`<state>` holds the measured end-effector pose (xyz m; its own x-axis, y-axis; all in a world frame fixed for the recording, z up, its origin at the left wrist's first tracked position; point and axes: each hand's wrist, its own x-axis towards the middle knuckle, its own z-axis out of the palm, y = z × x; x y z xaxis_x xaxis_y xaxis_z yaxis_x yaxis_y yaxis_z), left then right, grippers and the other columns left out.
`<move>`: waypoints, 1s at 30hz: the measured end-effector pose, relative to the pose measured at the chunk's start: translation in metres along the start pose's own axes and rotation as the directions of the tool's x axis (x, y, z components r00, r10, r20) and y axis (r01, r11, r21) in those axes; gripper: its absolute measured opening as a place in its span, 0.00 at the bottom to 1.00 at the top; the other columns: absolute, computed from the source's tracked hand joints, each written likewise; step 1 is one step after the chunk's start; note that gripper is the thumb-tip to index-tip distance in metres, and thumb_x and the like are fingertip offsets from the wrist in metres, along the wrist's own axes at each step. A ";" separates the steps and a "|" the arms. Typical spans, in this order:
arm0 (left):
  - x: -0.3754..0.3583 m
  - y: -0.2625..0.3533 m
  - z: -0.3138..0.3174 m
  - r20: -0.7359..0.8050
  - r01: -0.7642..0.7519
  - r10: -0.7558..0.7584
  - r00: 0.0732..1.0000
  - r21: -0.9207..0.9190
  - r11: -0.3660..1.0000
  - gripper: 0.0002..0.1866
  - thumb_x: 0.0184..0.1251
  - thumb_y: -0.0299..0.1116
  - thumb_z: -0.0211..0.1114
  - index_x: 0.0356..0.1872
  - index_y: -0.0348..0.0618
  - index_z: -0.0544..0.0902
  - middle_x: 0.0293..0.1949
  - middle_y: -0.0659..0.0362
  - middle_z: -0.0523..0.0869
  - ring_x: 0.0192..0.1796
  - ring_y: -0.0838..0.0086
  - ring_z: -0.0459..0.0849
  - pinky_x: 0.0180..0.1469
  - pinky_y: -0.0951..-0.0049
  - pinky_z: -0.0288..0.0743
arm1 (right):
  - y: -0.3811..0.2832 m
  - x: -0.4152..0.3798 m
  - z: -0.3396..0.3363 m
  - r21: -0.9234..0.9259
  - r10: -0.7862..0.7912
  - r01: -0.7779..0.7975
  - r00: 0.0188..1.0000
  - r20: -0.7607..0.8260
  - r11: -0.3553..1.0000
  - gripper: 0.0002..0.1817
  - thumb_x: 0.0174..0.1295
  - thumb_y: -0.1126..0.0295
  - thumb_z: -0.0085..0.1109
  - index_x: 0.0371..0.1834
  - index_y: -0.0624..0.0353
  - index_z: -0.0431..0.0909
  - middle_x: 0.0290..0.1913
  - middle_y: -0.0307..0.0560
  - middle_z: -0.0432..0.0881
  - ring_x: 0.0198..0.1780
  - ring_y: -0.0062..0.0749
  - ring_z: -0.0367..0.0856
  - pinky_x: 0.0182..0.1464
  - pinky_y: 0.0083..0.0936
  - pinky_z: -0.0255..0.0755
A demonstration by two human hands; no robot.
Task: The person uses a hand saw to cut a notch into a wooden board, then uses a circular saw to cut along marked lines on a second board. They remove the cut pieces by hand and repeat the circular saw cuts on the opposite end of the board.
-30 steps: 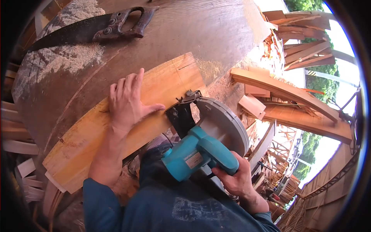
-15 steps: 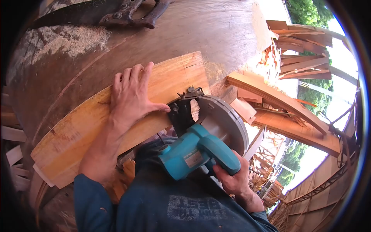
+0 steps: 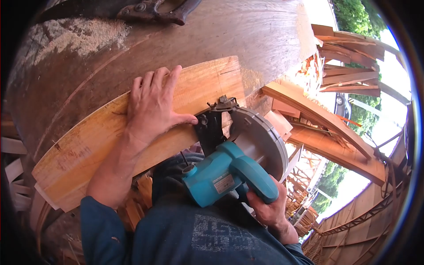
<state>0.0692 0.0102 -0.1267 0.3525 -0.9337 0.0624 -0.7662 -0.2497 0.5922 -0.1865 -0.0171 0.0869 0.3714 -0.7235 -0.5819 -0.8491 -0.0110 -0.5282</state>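
A curved wooden board [image 3: 101, 132] lies on the brown work surface. My left hand [image 3: 152, 101] rests flat on its upper part, fingers apart, with the thumb pointing right at the black base plate of a circular saw. The teal and grey circular saw [image 3: 221, 174] sits over the near edge of the board, close to its right end. My right hand [image 3: 269, 205] is wrapped round the saw's rear handle. A thin pencil line crosses the board near its right end. The blade is mostly hidden by the guard.
A hand saw [image 3: 154, 11] lies at the top left beside a patch of sawdust [image 3: 84, 37]. Long curved timbers [image 3: 322, 119] extend to the right of the work surface. Stacked wood pieces [image 3: 349, 62] stand at the upper right. Offcuts [image 3: 15, 170] are at the far left.
The circular saw, my right hand and the board's right end appear slightly farther right in the view. The hand saw shows nearer the top edge. Both hands keep their places on board and saw.
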 end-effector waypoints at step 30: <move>0.001 -0.001 -0.003 0.080 0.051 -0.046 0.996 -0.061 0.997 0.64 0.31 0.67 0.80 0.75 0.46 0.68 0.60 0.56 0.76 0.63 0.61 0.74 0.67 0.58 0.63 | -0.001 0.002 0.001 0.028 0.015 -0.015 1.000 -0.004 1.000 0.15 0.56 0.70 0.70 0.44 0.66 0.81 0.33 0.50 0.85 0.33 0.33 0.86 0.37 0.28 0.77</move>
<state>0.0722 0.0102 -0.1249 0.3438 -0.9386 -0.0292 -0.7126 -0.2810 0.6428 -0.1846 -0.0176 0.0859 0.3574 -0.7264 -0.5871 -0.8436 0.0187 -0.5367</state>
